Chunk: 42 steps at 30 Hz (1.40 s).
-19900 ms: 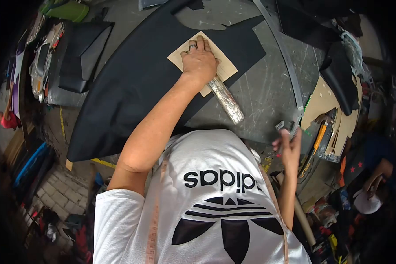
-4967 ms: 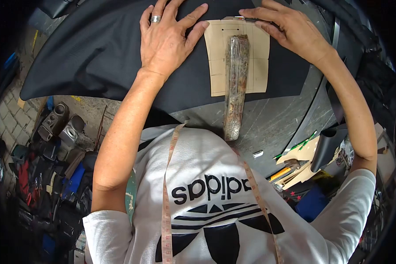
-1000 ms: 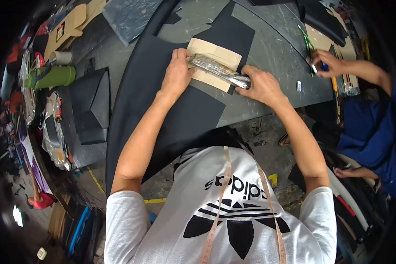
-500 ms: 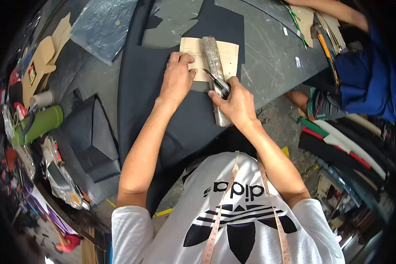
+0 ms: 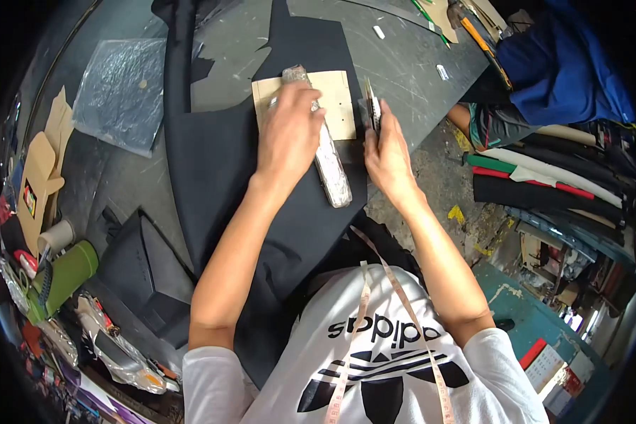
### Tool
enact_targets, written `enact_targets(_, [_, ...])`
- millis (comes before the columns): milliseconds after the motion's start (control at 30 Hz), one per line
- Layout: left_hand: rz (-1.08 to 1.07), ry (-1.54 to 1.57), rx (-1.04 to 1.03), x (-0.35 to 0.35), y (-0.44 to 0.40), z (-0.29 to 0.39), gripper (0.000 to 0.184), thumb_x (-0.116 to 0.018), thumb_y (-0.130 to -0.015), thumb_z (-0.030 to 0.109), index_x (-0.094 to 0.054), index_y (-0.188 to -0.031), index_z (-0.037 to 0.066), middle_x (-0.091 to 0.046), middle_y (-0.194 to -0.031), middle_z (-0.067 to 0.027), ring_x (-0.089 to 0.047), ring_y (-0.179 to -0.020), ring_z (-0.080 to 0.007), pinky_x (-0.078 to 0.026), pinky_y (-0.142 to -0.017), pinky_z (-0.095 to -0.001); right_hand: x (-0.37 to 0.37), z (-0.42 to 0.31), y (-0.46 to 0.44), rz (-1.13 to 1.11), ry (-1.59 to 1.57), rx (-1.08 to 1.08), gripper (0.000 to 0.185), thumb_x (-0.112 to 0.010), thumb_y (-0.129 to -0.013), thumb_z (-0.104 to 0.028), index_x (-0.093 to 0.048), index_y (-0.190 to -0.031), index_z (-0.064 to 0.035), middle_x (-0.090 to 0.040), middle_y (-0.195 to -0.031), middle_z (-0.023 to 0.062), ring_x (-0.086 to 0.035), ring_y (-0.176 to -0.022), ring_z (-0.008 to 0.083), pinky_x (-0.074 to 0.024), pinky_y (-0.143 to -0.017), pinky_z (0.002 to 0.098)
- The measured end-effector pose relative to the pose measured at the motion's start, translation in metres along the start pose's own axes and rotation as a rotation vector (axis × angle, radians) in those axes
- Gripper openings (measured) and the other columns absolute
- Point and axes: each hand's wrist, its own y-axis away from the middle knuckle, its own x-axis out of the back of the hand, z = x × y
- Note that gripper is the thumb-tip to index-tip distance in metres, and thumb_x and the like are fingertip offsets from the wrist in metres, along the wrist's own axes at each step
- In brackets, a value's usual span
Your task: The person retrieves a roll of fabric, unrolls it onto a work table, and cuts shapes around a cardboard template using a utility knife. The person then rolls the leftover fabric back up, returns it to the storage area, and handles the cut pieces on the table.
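A tan paper pattern (image 5: 340, 106) lies on black fabric (image 5: 215, 145) spread over the grey table. Across the pattern rests a long bar (image 5: 332, 169) wrapped in clear plastic, slanting down past its lower edge. My left hand (image 5: 290, 131) is closed over the bar's upper part, slightly blurred. Just right of the pattern, my right hand (image 5: 386, 145) grips a cutter knife (image 5: 374, 113), its tip pointing away from me. A dark strip stands beside the knife; I cannot make out what it is.
A co-worker in blue clothing (image 5: 558, 67) is at the right table edge, near a hammer (image 5: 477, 39) and green pencils. To the left are a plastic sheet (image 5: 120, 92), a black folded piece (image 5: 145, 268), cardboard and a green bottle (image 5: 63, 279). Fabric rolls (image 5: 537, 177) lie at the right.
The view has turned. My left hand has moved from the pattern onto the bar. My right hand has left the bar and moved right with the knife, now pointing away from me.
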Motion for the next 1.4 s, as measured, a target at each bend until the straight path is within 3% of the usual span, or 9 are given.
enact_targets(33, [-0.004,-0.094,-0.161,-0.008,-0.009,0.001,0.04,-0.072,-0.092,0.017,-0.063,-0.129,0.003,-0.061,-0.134,-0.0128,-0.059,-0.124,-0.0334,-0.045,-0.106,-0.0486,-0.004,0.004,-0.004,0.089,-0.005,0.082,0.047,-0.056,-0.101,-0.011,-0.044,-0.145,0.0003,-0.064,-0.116,0.0264,-0.07,-0.089,0.0355,-0.056,-0.081,0.0438])
enact_targets(67, [-0.012,-0.094,-0.169,-0.017,-0.017,0.0,0.04,-0.072,-0.092,0.017,-0.063,-0.129,0.003,-0.061,-0.134,-0.0128,-0.059,-0.124,-0.0334,-0.045,-0.106,-0.0486,-0.006,0.003,-0.007,0.096,-0.009,0.073,0.047,-0.056,-0.101,-0.011,-0.044,-0.145,0.0003,-0.064,-0.116,0.0264,-0.07,-0.089,0.0355,-0.056,-0.081,0.0438])
enact_targets(167, [-0.18,-0.443,-0.291,-0.041,-0.035,-0.005,0.052,-0.073,-0.093,0.027,-0.059,-0.138,0.006,-0.061,-0.138,-0.0077,-0.058,-0.128,-0.0287,-0.037,-0.114,-0.0539,-0.013,-0.006,-0.018,0.057,0.121,0.086,0.057,-0.048,-0.101,-0.003,-0.033,-0.155,-0.0057,-0.055,-0.136,0.0286,-0.065,-0.111,0.0422,-0.0535,-0.096,0.0485])
enact_targets(300, [-0.288,-0.531,-0.228,-0.039,-0.043,0.006,0.06,-0.073,-0.091,0.034,-0.056,-0.143,0.008,-0.06,-0.138,-0.0067,-0.057,-0.129,-0.0274,-0.031,-0.117,-0.0574,-0.008,-0.021,-0.027,-0.034,0.056,-0.092,0.056,-0.049,-0.098,-0.002,-0.037,-0.153,-0.0072,-0.056,-0.138,0.0276,-0.057,-0.126,0.0451,-0.0481,-0.105,0.0513])
enact_targets(600, [-0.422,-0.567,-0.194,-0.034,-0.053,0.014,0.065,-0.076,-0.089,0.036,-0.056,-0.143,0.007,-0.058,-0.137,-0.0062,-0.058,-0.127,-0.0287,-0.034,-0.116,-0.0559,-0.006,-0.013,-0.031,-0.045,0.063,-0.054,0.056,-0.05,-0.098,-0.003,-0.039,-0.152,-0.0104,-0.058,-0.137,0.0268,-0.059,-0.124,0.0443,-0.0489,-0.105,0.0507])
enact_targets(1400, [-0.375,-0.619,-0.263,-0.038,-0.054,0.007,0.064,-0.075,-0.089,0.038,-0.058,-0.142,0.007,-0.059,-0.134,-0.0065,-0.059,-0.122,-0.0276,-0.038,-0.112,-0.053,-0.011,-0.007,-0.033,-0.017,0.075,-0.029,0.055,-0.051,-0.098,-0.004,-0.041,-0.151,-0.0105,-0.057,-0.14,0.0259,-0.06,-0.123,0.0429,-0.0507,-0.104,0.0482])
